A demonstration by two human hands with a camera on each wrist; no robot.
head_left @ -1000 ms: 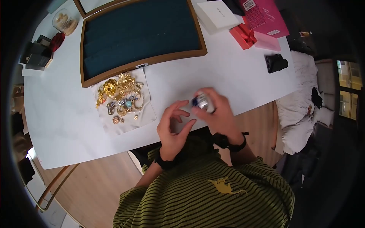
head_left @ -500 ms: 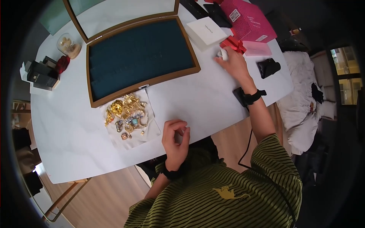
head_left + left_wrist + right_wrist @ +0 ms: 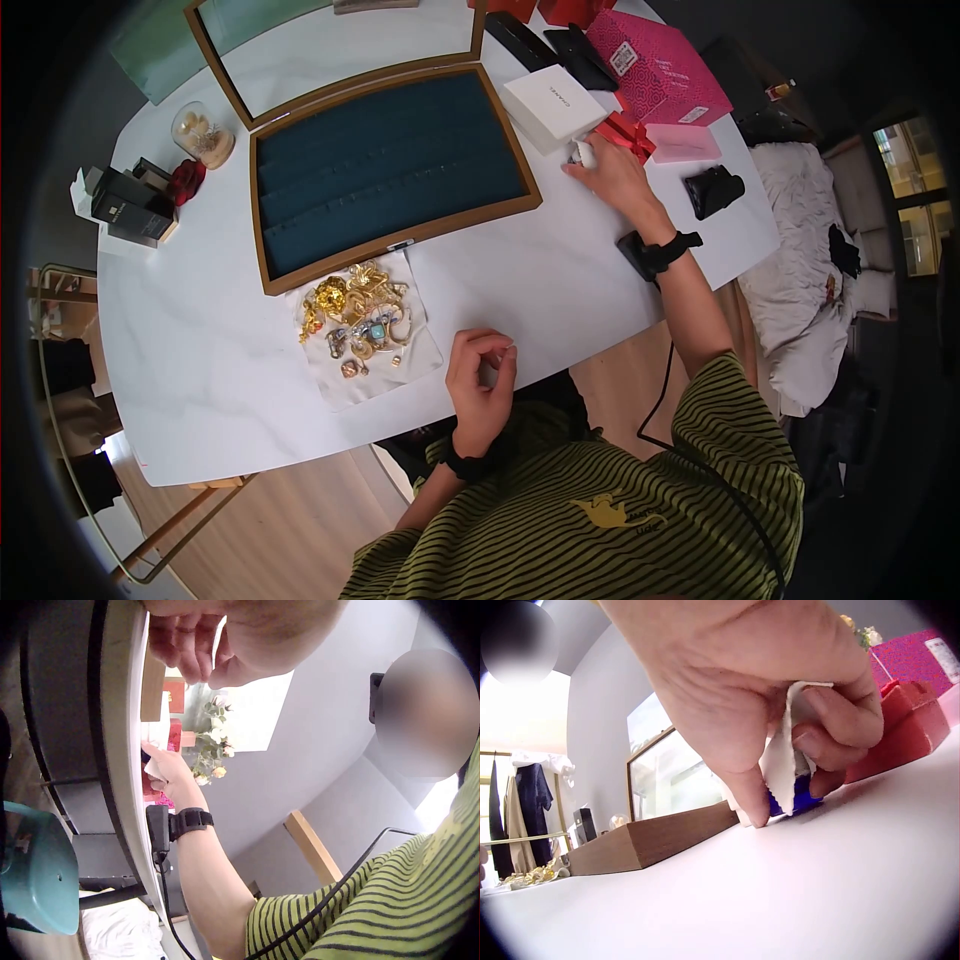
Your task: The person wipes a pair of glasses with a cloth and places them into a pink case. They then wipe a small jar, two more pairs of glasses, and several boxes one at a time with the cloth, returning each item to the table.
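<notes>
At one o'clock from the loosely curled, seemingly empty left hand (image 3: 479, 391), the right hand (image 3: 617, 178) grips white paper (image 3: 781, 771) and a blue object (image 3: 803, 797).

Pale wood flooring (image 3: 320, 505) spreads below the white table (image 3: 190, 370), near rumpled bedding (image 3: 785, 270).

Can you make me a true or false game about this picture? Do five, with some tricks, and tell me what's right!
1. The brown wooden box with a dark teal lining has its clear, wood-framed lid open. True.
2. The gold-coloured jewellery lies inside that box. False: it lies on a pale square cloth in front of it.
3. The person's right hand holds a thin white scrap with a ragged edge. True.
4. A small red gift box with a ribbon is near that hand. True.
5. The person's left hand touches the jewellery. False: it is apart from it.
</notes>
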